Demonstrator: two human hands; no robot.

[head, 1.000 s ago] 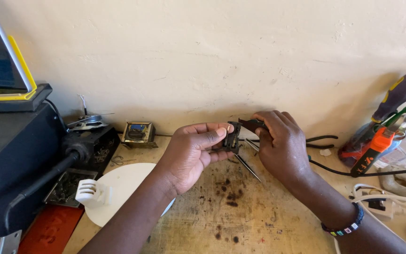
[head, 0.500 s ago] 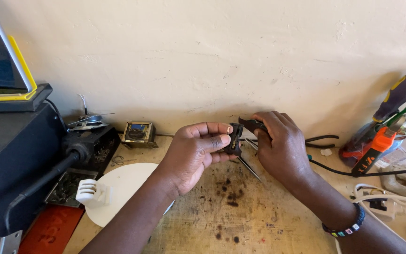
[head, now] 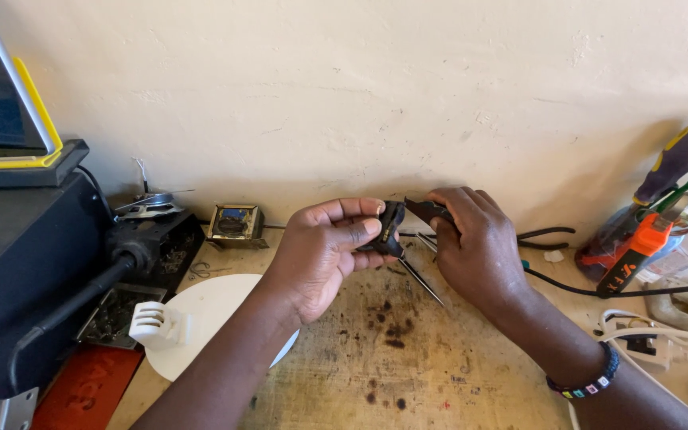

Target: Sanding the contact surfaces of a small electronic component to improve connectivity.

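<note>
left hand: fingers pinch black part, frame centre, above surface
right hand: fingers grip part's right end
pliers: right, by wall

One view only — head-worn camera, looking forward and down over a stained wooden workbench toward a cream wall that fills the upper half. Close range: both forearms enter from the bottom edge, left hand and right hand meeting near frame centre — no second view to overlap.
</note>
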